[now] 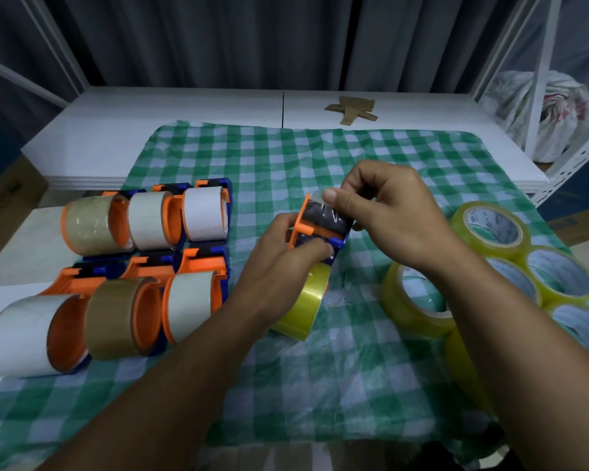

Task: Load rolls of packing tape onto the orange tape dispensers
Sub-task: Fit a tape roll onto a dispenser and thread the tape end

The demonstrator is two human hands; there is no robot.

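Observation:
My left hand (279, 263) grips an orange and blue tape dispenser (315, 226) over the middle of the green checked cloth, thumb pressed on its blue end. A yellow roll of tape (305, 302) sits on the dispenser below my left hand. My right hand (385, 205) pinches the clear tape end (320, 197) and holds it over the dispenser's black roller. Several loose yellow tape rolls (490, 229) lie on the cloth at the right.
Two rows of loaded orange dispensers (147, 263) with clear, white and brown rolls lie at the left. Cardboard scraps (352, 108) rest on the white table (184, 107) behind. A white rack (572, 158) and bags stand at the far right.

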